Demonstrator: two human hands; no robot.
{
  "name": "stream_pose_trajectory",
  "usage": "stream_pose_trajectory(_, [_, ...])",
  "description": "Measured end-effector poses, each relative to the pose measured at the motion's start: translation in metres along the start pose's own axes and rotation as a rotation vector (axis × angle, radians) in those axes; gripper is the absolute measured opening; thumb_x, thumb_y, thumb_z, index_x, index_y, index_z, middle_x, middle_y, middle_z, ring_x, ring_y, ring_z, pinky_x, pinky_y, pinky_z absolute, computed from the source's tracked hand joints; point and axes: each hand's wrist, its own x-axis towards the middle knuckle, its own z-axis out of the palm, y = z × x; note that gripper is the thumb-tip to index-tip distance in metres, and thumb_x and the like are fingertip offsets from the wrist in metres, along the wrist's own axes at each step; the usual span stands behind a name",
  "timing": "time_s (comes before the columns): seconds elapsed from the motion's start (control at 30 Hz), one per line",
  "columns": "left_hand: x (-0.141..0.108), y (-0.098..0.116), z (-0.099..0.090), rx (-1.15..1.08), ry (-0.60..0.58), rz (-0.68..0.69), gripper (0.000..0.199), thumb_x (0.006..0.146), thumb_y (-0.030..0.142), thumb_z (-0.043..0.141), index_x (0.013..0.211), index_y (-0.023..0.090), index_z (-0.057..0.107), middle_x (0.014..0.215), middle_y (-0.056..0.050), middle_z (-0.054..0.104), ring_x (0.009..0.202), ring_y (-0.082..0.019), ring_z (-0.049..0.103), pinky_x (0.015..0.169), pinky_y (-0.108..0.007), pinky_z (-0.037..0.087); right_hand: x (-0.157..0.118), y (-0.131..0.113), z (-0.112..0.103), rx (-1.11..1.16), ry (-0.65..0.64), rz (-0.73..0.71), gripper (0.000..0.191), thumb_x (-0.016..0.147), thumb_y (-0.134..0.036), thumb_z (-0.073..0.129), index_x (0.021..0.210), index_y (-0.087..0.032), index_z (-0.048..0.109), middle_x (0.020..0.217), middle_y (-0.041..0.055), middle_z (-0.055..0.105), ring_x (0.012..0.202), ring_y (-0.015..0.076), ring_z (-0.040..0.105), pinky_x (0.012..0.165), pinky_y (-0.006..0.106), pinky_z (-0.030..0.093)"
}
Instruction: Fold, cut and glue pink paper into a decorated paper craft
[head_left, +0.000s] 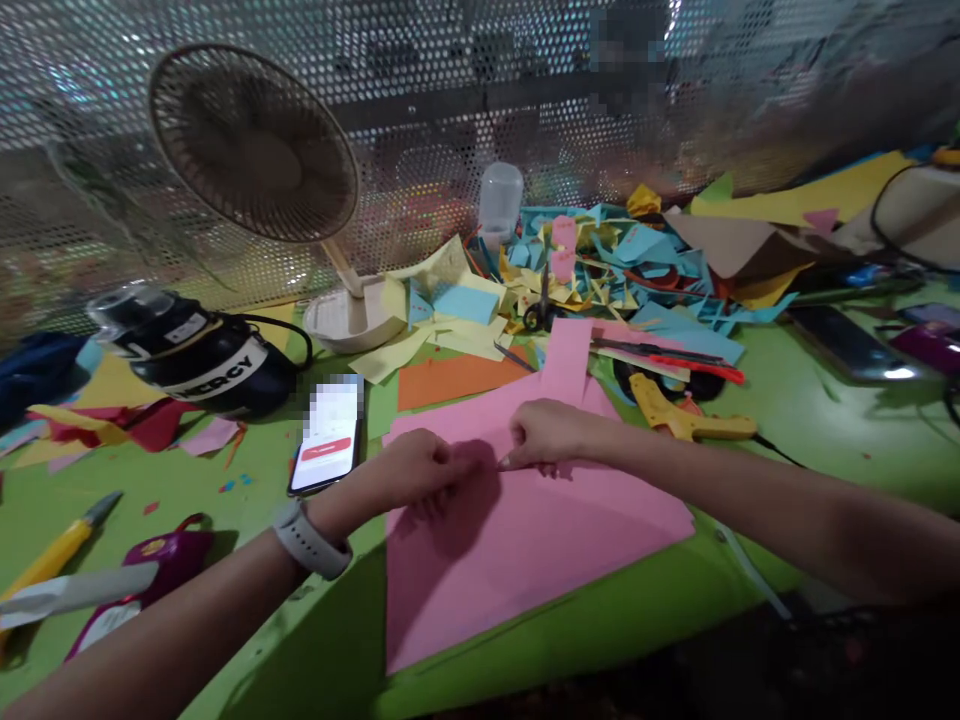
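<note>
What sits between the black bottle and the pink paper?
A phone, screen lit, lies on the green table between the black bottle and the pink paper; the head view shows it.

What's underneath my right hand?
Large pink paper lies beneath your right hand. The hand hides the patch directly below, so anything there can't be seen.

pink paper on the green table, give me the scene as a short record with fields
left hand: over the pink paper, fingers near its upper part; left hand
right hand: right hand, fingertips at the paper, beside the left
surface: green table
left of paper: lit phone, dark bottle
behind: fan, heap of coloured scraps
right of paper: yellow glue gun
unclear: whether fingers pinch anything
</note>
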Motion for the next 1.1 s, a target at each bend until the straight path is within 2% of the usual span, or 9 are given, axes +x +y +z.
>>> stream_pose_trajectory(0.17, [0.007,-0.010,0.003,-0.144,-0.076,-0.085,0.055,0.070,0.066,0.059,0.044,0.018,0.052,0.040,-0.004,0.058,0.036,-0.015,0.053,0.045,-0.028,0.042,-0.006,-0.002,0.000,0.006,0.008,-0.016,0.032,0.071,-0.042,0.070,0.058,-0.016,0.054,0.042,-0.0027,0.055,0.041,0.0126,0.057,0.044,0.022,0.046])
stream_pose_trajectory(0.47, [-0.019,-0.041,-0.013,-0.103,-0.113,-0.175,0.060,0.063,0.077,0.056,0.045,0.020,0.049,0.037,-0.001,0.056,0.034,-0.015,0.051,0.041,-0.027,0.039,-0.010,-0.002,0.001,0.007,-0.002,0.001,0.029,0.074,-0.041,0.065,0.061,-0.017,0.054,0.045,-0.0013,0.056,0.041,0.0130,0.057,0.043,0.022,0.044])
stream_pose_trajectory(0.53, [-0.025,-0.050,-0.022,-0.050,-0.102,-0.193,0.060,0.062,0.076,0.058,0.044,0.020,0.045,0.037,-0.001,0.056,0.034,-0.015,0.052,0.042,-0.026,0.038,-0.014,-0.004,0.003,-0.063,0.050,-0.004,0.028,0.075,-0.043,0.064,0.071,-0.016,0.057,0.051,-0.0001,0.060,0.045,0.0140,0.059,0.045,0.023,0.042])
stream_pose_trajectory(0.6, [-0.030,-0.053,-0.032,-0.013,-0.080,-0.223,0.058,0.059,0.073,0.062,0.044,0.021,0.043,0.037,-0.002,0.056,0.035,-0.016,0.054,0.043,-0.027,0.040,-0.019,-0.005,0.007,-0.192,0.185,-0.055,0.030,0.076,-0.046,0.064,0.083,-0.017,0.059,0.065,0.0029,0.066,0.055,0.0167,0.062,0.048,0.023,0.039])
stream_pose_trajectory(0.7, [-0.032,-0.044,-0.048,0.073,0.029,-0.215,0.055,0.056,0.068,0.067,0.041,0.020,0.046,0.039,-0.006,0.058,0.040,-0.019,0.059,0.044,-0.028,0.043,-0.025,-0.009,0.015,-0.365,0.366,-0.160,0.032,0.079,-0.043,0.065,0.099,-0.019,0.057,0.085,0.0064,0.069,0.077,0.0214,0.064,0.053,0.024,0.032])
stream_pose_trajectory(0.8, [-0.028,-0.022,-0.058,0.046,0.202,-0.075,0.051,0.063,0.065,0.064,0.045,0.019,0.050,0.047,-0.008,0.064,0.044,-0.021,0.062,0.046,-0.029,0.046,-0.028,-0.013,0.020,-0.418,0.374,-0.171,0.029,0.082,-0.035,0.063,0.105,-0.019,0.057,0.085,0.0063,0.069,0.082,0.0220,0.063,0.056,0.025,0.029])
stream_pose_trajectory(0.87, [-0.024,-0.006,-0.061,0.051,0.314,-0.008,0.050,0.067,0.063,0.062,0.048,0.018,0.054,0.049,-0.009,0.066,0.044,-0.021,0.062,0.044,-0.028,0.045,-0.027,-0.013,0.021,-0.411,0.357,-0.161,0.019,0.081,-0.031,0.063,0.096,-0.019,0.060,0.085,0.0061,0.069,0.082,0.0216,0.062,0.056,0.025,0.029])
stream_pose_trajectory(0.97, [-0.021,0.011,-0.059,-0.050,0.447,0.095,0.048,0.065,0.061,0.066,0.048,0.018,0.053,0.046,-0.007,0.064,0.043,-0.020,0.062,0.042,-0.025,0.042,-0.027,-0.009,0.019,-0.335,0.344,-0.148,0.010,0.077,-0.027,0.064,0.075,-0.018,0.060,0.077,0.0045,0.068,0.073,0.0192,0.062,0.054,0.025,0.031])
stream_pose_trajectory(1.1, [-0.021,0.018,-0.042,-0.245,0.382,0.155,0.054,0.067,0.064,0.063,0.044,0.017,0.053,0.042,-0.007,0.061,0.036,-0.018,0.057,0.039,-0.025,0.040,-0.034,0.000,0.012,0.042,0.418,-0.054,0.017,0.078,-0.032,0.061,0.069,-0.019,0.053,0.052,-0.0031,0.055,0.044,0.0116,0.051,0.043,0.022,0.032])
